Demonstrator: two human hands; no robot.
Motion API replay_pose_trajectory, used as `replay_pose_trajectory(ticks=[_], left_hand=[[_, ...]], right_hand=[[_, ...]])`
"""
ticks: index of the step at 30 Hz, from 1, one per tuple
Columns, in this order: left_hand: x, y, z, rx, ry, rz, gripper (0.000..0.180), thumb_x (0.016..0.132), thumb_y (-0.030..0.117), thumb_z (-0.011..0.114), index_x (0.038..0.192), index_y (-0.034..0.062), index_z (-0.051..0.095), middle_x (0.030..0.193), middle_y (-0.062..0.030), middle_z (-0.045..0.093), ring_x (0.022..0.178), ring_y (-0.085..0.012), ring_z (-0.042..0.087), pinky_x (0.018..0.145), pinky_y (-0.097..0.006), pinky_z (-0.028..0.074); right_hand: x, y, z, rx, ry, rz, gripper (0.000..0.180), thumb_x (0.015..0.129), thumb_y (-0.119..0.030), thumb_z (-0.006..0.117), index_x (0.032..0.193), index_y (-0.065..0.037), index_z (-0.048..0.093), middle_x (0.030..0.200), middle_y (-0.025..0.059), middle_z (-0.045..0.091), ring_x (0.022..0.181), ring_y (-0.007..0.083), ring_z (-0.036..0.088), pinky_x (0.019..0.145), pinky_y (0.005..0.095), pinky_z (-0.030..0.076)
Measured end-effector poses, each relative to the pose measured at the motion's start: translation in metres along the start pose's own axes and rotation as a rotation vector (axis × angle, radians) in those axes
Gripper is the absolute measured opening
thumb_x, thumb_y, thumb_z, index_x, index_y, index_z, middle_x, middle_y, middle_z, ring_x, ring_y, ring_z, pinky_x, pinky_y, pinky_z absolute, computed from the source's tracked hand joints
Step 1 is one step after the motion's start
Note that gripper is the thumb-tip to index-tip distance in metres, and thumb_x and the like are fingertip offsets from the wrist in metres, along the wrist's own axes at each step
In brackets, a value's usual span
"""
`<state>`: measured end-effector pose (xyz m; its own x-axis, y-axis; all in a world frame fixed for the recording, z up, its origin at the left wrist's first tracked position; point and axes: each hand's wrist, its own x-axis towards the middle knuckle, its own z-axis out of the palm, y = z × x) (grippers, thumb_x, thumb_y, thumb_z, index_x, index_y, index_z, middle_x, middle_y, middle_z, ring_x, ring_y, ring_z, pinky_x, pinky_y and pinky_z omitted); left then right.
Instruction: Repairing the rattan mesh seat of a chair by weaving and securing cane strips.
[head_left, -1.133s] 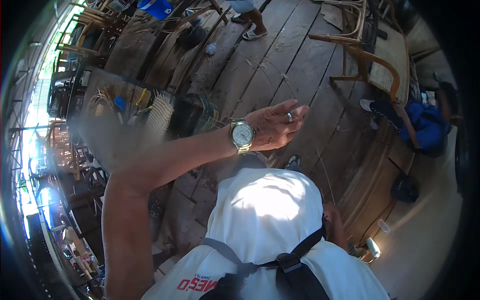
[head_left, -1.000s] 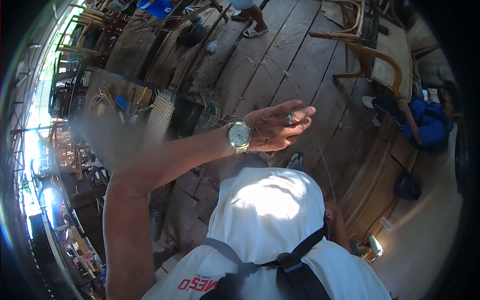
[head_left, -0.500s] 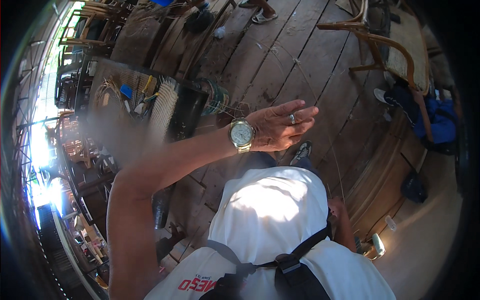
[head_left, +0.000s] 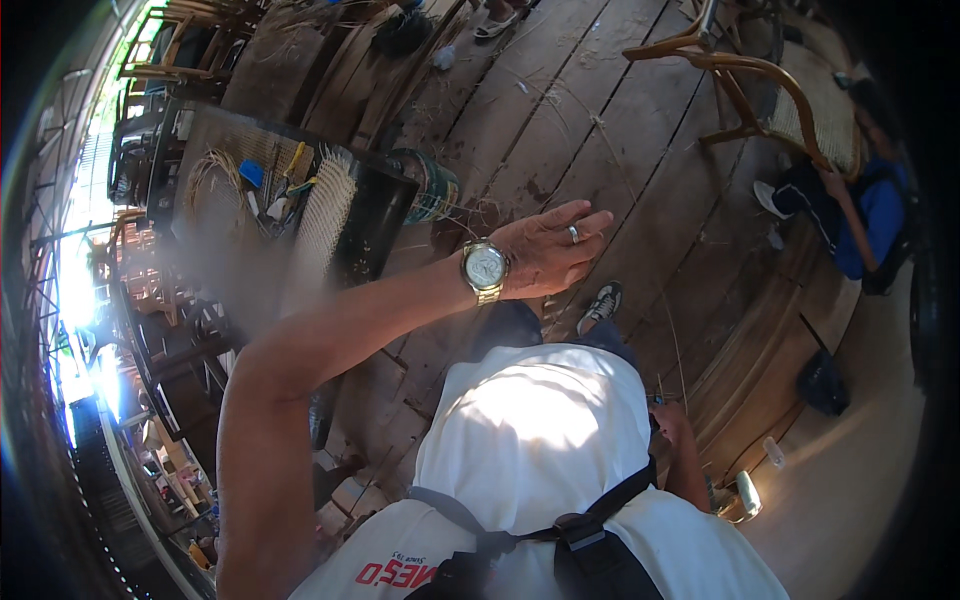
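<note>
My left hand (head_left: 548,250) is held across in front of my body, above the plank floor (head_left: 560,120). Its fingers are loosely stretched and slightly apart, with nothing in them. A gold-coloured wristwatch (head_left: 485,266) circles that wrist, and a ring (head_left: 573,234) sits on one finger. Low by my right side, my right hand (head_left: 674,420) is partly hidden by my white shirt (head_left: 540,420). Its fingers look curled, and a small thin thing shows at their tips, too small to name. A long thin strand (head_left: 672,335) runs over the floor near it.
At left stands a dark table (head_left: 385,205) with woven cane, a blue item (head_left: 251,172) and several tools on it. A green bucket (head_left: 435,188) is beside it. On the right, a person in blue (head_left: 872,235) touches a wooden chair frame (head_left: 735,65). A dark cap (head_left: 823,380) lies lower right.
My left hand has shifted slightly left, its fingers still loose. My right hand shows a little more beside the shirt. The person in blue has leaned and moved an arm at the chair.
</note>
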<state>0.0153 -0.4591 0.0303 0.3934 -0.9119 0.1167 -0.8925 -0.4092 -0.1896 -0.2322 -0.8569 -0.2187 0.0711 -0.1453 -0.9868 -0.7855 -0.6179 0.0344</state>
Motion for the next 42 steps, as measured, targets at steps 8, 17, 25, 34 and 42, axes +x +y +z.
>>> replay_pose_trajectory(ticks=[8,17,25,34,42], left_hand=[[-0.011,0.009,0.002,-0.029,-0.151,-0.088,0.013,0.075,0.016,0.072,0.088,0.0174,0.074,0.123,0.0026,0.063,0.143,-0.0239,0.039,0.126,-0.046,0.025],[-0.006,0.014,-0.002,0.014,-0.175,-0.039,0.02,0.076,0.016,0.071,0.095,0.0175,0.074,0.123,0.0015,0.064,0.143,-0.023,0.04,0.124,-0.045,0.027],[0.031,0.018,-0.002,-0.156,0.051,0.157,0.015,0.075,0.013,0.072,0.09,0.0175,0.074,0.128,0.0004,0.063,0.14,-0.0231,0.046,0.121,-0.043,0.033],[0.073,0.02,0.029,-0.184,0.304,0.28,0.013,0.075,0.011,0.07,0.088,0.0156,0.072,0.127,0.0006,0.063,0.141,-0.0225,0.045,0.119,-0.042,0.038],[0.098,0.007,0.032,-0.124,0.296,0.376,0.02,0.083,0.014,0.065,0.102,0.0135,0.067,0.13,-0.0013,0.062,0.138,-0.0229,0.046,0.121,-0.042,0.034]], right_hand=[[0.018,0.003,0.001,0.014,-0.047,-0.037,0.032,0.084,-0.032,0.067,0.083,-0.001,0.058,0.062,0.0063,0.05,0.05,0.0167,0.045,0.045,0.0359,0.035],[0.021,0.005,-0.003,0.023,-0.046,-0.018,0.04,0.085,-0.032,0.067,0.101,0.003,0.059,0.069,0.0086,0.055,0.055,0.0184,0.048,0.048,0.0359,0.037],[0.036,0.049,0.014,0.212,0.04,-0.009,0.041,0.085,-0.032,0.067,0.105,0.003,0.061,0.072,0.0082,0.055,0.06,0.0209,0.051,0.052,0.0389,0.039],[-0.013,0.029,0.049,0.412,-0.018,0.01,0.029,0.089,-0.032,0.064,0.081,-0.004,0.061,0.067,0.0041,0.053,0.055,0.0189,0.048,0.048,0.0358,0.031],[-0.003,0.034,0.056,0.492,-0.022,0.042,0.028,0.089,-0.03,0.062,0.076,-0.006,0.06,0.062,0.0027,0.048,0.049,0.0151,0.039,0.044,0.034,0.025]])
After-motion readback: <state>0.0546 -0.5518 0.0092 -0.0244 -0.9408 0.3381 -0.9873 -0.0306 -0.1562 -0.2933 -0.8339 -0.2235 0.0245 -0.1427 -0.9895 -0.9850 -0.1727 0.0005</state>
